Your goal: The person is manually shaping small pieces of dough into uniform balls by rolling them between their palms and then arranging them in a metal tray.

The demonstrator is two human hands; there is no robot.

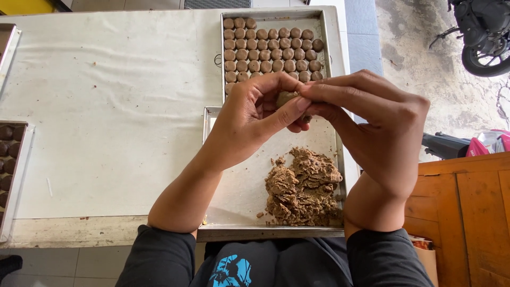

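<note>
Both hands are pinching the same small lump of brown dough [285, 98], with the left hand [249, 125] curling its thumb and fingers around it and the right hand [372, 125] closing its fingertips on it from the other side. Right under the hands, a big crumbly dough pile [304, 187] is sitting in a metal tray [234, 212]. Just beyond them, a second tray [325, 24] is holding rows of round dough pieces [271, 50].

No packages, labels, signs or screens
</note>
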